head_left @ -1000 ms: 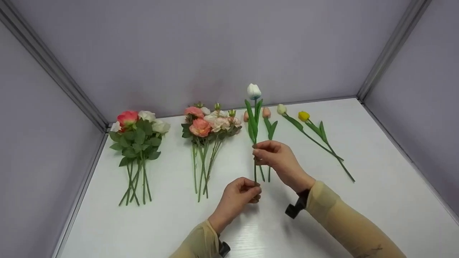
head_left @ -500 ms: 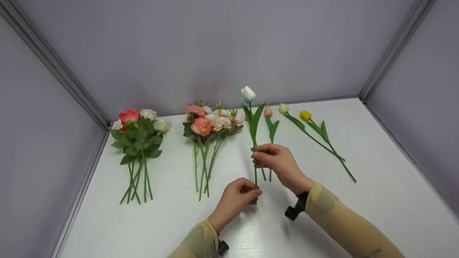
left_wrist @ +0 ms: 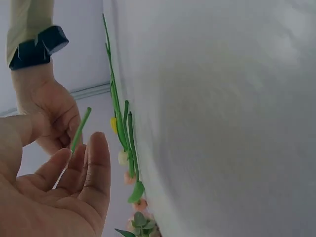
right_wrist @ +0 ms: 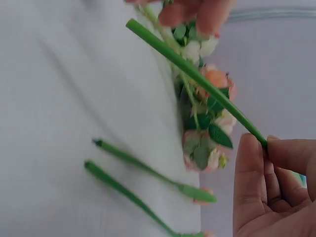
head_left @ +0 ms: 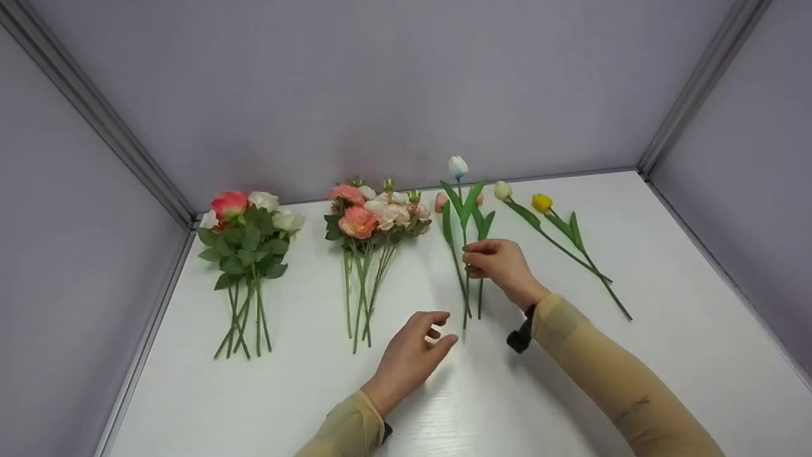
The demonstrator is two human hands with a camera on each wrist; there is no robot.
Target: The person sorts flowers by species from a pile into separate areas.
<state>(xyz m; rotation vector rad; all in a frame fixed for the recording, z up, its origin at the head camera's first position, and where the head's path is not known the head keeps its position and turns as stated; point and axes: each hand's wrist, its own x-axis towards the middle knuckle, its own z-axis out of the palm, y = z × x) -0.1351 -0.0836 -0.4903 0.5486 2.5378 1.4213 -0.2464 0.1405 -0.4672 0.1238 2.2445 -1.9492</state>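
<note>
My right hand (head_left: pixel 504 266) pinches the green stem of a white tulip with a bluish base (head_left: pixel 457 167), its bloom pointing toward the back wall. Held above the table, the stem's lower end (right_wrist: pixel 163 47) sticks out free in the right wrist view. My left hand (head_left: pixel 412 355) is just left of that end, thumb and fingers parted, holding nothing. Beneath the white tulip lie two pink tulips (head_left: pixel 441 202) on the table, one partly hidden by its leaves. To the right, a cream tulip (head_left: pixel 502 190) and a yellow tulip (head_left: pixel 542 202) lie with stems crossing.
On the white table (head_left: pixel 292 400), a bunch of red and white roses (head_left: pixel 229 207) with leafy stems lies at the left. A bunch of coral and pale pink flowers (head_left: pixel 359 222) lies in the middle. Grey panels (head_left: pixel 406 76) enclose the back and sides.
My left hand has let go of the stem's lower end, its fingers spreading apart. My right hand has moved the white tulip slightly right and away, over the pink tulips.
</note>
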